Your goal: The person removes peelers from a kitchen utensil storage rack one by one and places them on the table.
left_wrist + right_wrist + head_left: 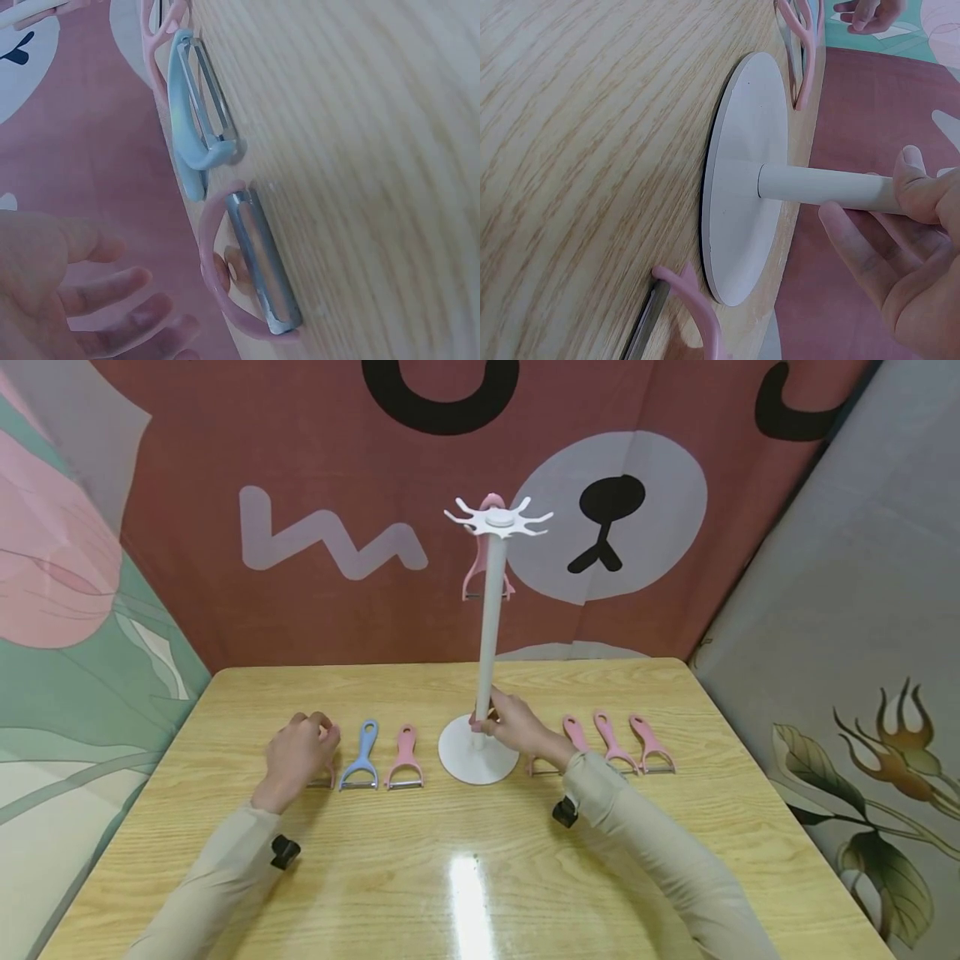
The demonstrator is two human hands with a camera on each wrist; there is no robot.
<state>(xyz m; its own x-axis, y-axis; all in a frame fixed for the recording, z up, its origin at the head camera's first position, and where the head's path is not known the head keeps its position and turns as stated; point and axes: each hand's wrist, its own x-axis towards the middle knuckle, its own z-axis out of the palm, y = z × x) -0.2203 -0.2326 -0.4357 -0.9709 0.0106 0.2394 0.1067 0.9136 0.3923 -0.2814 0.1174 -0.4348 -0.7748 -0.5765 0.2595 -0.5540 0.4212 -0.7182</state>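
My right hand (pixel 513 724) grips the white pole (pixel 825 186) of an upright stand low down, thumb and fingers around it. The stand has a round white base (pixel 742 180) and a ring of hooks (pixel 500 518) on top, where one pink peeler (pixel 480 560) hangs at the back. On the left, my left hand (pixel 300 752) is over a pink peeler (pixel 214 277) lying on the table. Its fingers (pixel 112 289) are loosely bent and hold nothing in the left wrist view. Beside that lie a blue peeler (pixel 364 752) and another pink peeler (pixel 406 752).
Several pink peelers (pixel 651 739) lie in a row right of the stand, partly hidden by my right hand and sleeve (pixel 645 827). The wooden table (pixel 375 885) ends at a red printed cloth (pixel 322 618) behind. Patterned cloths hang at both sides.
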